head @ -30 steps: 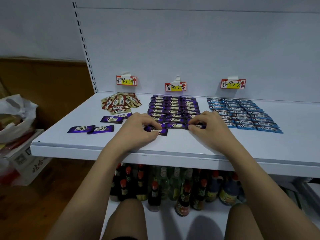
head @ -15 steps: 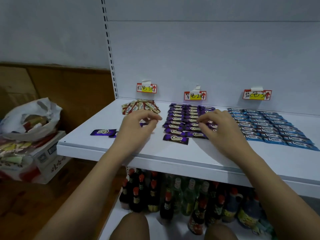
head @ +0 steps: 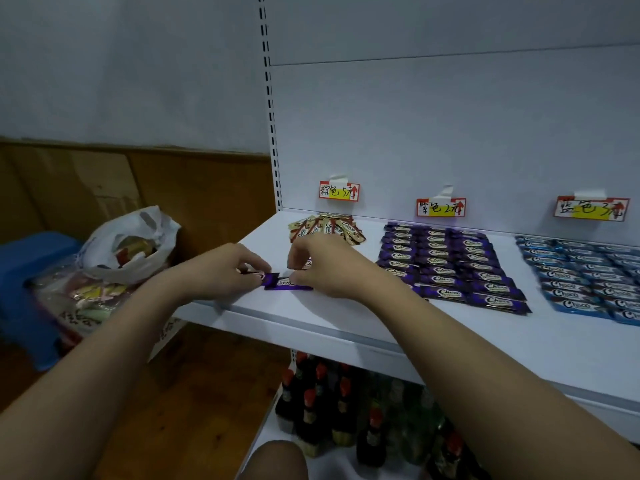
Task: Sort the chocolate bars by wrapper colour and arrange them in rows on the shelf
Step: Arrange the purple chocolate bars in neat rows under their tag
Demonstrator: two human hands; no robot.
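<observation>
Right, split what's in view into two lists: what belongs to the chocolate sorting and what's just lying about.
Part of the job:
loose purple bars, with the left hand and right hand on them
purple rows
blue rows
brown-and-cream pile
price labels
shelf

Lying about:
plastic bag
bottles
blue stool

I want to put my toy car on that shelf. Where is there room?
The bare front strip of the shelf, before the purple bars and blue bars, is free. So is the gap between those two blocks. It is crowded at the left, where both hands work beside the gold bars.
</observation>
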